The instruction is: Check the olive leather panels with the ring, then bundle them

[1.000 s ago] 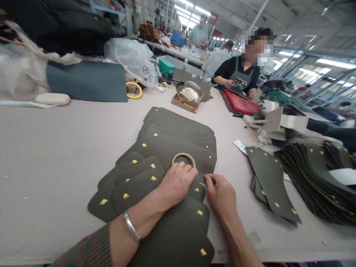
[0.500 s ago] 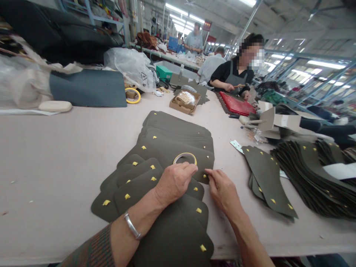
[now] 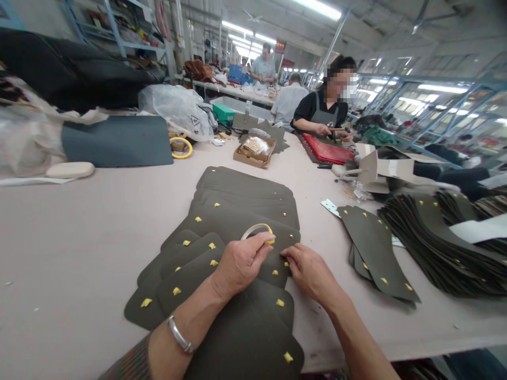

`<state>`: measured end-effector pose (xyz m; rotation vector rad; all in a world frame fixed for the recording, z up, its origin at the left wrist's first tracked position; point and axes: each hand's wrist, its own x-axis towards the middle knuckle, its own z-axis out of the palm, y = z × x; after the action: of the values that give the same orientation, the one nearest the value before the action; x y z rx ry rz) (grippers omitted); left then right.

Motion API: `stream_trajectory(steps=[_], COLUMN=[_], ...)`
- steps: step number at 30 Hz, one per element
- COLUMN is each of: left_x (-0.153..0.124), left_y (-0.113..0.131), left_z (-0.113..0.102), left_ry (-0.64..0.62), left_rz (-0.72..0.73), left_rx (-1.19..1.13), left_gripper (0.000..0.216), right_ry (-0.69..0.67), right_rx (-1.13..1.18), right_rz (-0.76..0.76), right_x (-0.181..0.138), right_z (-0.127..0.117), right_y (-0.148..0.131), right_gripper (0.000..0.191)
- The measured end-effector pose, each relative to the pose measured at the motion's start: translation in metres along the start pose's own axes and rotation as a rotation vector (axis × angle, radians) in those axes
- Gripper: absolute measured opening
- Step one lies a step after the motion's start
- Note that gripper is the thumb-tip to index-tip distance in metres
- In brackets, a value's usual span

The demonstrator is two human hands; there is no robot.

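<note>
My left hand (image 3: pixel 240 264) is closed around a roll of yellow tape (image 3: pixel 257 228), tilted up off the pieces below. Under both hands lies a fanned-out stack of dark olive leather-like panels (image 3: pixel 245 182), their corners dotted with small yellow tape bits (image 3: pixel 177 291). My right hand (image 3: pixel 311 272) is closed, its fingertips together on the right edge of one panel, beside a yellow bit (image 3: pixel 286 264). Whatever is between those fingertips is too small to make out. Small metal studs (image 3: pixel 291 236) show along the panels' right side.
Narrower olive pieces (image 3: pixel 376 248) and a thick pile of dark strips (image 3: pixel 435 248) lie right. Farther back are a cardboard box of gold studs (image 3: pixel 254 153), another yellow tape roll (image 3: pixel 181 148), a blue-grey sheet (image 3: pixel 119 140) and a co-worker (image 3: pixel 322 108) at a red piece (image 3: pixel 328 149).
The view has shifted slightly. My left hand has tipped the tape roll more upright. My right hand's fingertips have moved a little inward onto the panel edge.
</note>
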<state>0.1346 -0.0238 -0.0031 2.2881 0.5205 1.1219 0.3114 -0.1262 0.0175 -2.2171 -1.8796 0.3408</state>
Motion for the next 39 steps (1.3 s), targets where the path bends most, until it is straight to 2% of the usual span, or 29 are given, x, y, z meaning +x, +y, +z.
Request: stream_trajectory(steps=[2,5,7,10,12,15,18,24,26,28,32,36,39], left_x=[-0.001,-0.001,-0.002,-0.002,-0.002,-0.003,-0.003,-0.004,-0.003,-0.003,-0.005,-0.008,-0.006], left_y=[0.0,0.002,0.004,0.006,0.008,0.009,0.011,0.013,0.013,0.014,0.017,0.019,0.018], left_z=[0.0,0.0,0.0,0.004,0.006,0.01,0.01,0.011,0.013,0.015,0.02,0.022,0.024], left_ry=[-0.031,-0.144,-0.211,-0.246,-0.26,-0.282,-0.313,-0.36,-0.356,-0.316,-0.197,-0.165,-0.256], left_rz=[-0.007,-0.026,-0.022,0.012,0.03,0.054,0.08,0.041,0.03,0.042,0.128,0.167,0.089], left_rx=[0.003,0.031,0.05,0.07,0.096,0.142,0.175,0.151,0.162,0.186,0.222,0.229,0.34], left_gripper=[0.024,0.04,0.045,0.041,0.038,0.035,0.031,0.011,0.012,0.015,0.021,0.025,0.02], right_ry=[0.009,-0.012,0.11,0.357,0.438,0.462,0.466,0.581,0.596,0.578,0.438,0.387,0.312], right_rx=[0.041,0.193,0.31,0.413,0.406,0.324,0.237,0.158,0.195,0.316,0.76,0.984,1.018], right_rz=[-0.005,-0.034,-0.05,-0.146,-0.251,-0.339,-0.348,-0.307,-0.251,-0.122,0.213,0.455,0.507], right_x=[-0.002,-0.008,-0.013,-0.017,-0.018,-0.017,-0.016,-0.018,-0.02,-0.02,-0.013,-0.002,0.001], right_z=[0.002,0.002,0.002,0.001,0.002,0.004,0.007,0.017,0.019,0.021,0.024,0.026,0.025], right_y=[-0.001,0.0,-0.001,-0.004,-0.008,-0.014,-0.015,-0.013,-0.016,-0.021,-0.023,0.002,0.026], right_gripper=[0.035,0.035,0.028,0.021,0.019,0.016,0.016,0.016,0.016,0.015,0.014,0.025,0.035])
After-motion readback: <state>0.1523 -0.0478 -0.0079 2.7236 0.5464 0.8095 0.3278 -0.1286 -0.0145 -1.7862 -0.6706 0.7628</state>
